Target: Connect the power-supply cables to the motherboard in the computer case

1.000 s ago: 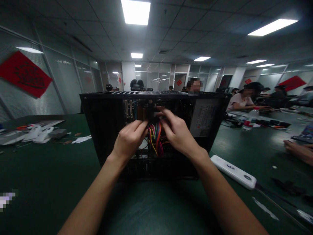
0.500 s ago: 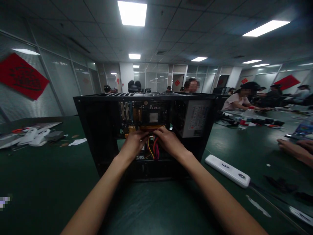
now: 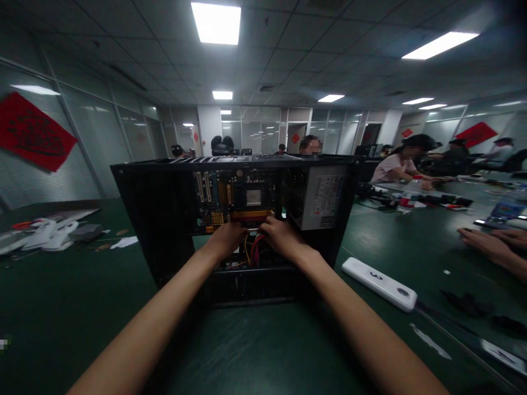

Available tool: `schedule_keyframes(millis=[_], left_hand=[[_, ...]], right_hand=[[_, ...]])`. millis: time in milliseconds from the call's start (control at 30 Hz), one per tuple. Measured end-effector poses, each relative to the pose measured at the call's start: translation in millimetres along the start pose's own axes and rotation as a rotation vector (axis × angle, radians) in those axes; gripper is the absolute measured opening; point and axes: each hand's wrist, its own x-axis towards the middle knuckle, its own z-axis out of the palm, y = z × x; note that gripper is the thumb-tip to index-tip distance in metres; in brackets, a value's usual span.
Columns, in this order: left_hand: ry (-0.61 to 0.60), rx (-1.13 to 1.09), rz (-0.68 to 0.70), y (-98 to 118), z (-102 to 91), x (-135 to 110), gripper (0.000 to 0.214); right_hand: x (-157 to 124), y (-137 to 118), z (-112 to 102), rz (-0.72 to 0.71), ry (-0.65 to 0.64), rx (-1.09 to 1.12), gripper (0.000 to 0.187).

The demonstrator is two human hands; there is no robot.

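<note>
An open black computer case (image 3: 138, 219) stands on the table in front of me, its motherboard (image 3: 267, 185) facing me. My left hand (image 3: 226, 241) and my right hand (image 3: 284, 237) reach inside, at either end of the orange-edged memory slots (image 3: 253, 215). Both hands have their fingers bent and pinched. A thin pale edge shows between the fingertips, but what they grip is mostly hidden. Red and yellow power cables (image 3: 254, 251) hang just below and between my hands. The power supply (image 3: 323, 200) sits at the case's upper right.
On the green table (image 3: 242, 351), a white power strip (image 3: 379, 282) lies right of the case, its cord running toward me. White parts and paper (image 3: 55, 233) lie at left. Another person's hands (image 3: 489, 247) are at far right, with a bottle (image 3: 407, 202) farther back.
My view has turned slightly, so the case appears a little further left. Both hands stay at the memory slots; the left wrist has dropped lower and the left fingers are less visible.
</note>
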Motion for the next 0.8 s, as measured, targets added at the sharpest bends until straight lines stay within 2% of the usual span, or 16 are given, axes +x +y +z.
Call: schedule_keyframes(millis=[600,800], left_hand=[[-0.007,0.016,-0.027,4.0,-3.8,1.6,0.028],[-0.003,0.022,-0.053,1.3,-2.2,7.2,0.025]], right_hand=[[1.2,-0.1,6.9,-0.025,0.001,0.021,0.02],[0.5,-2.4,5.4,-0.015,-0.007,-0.033,0.018]])
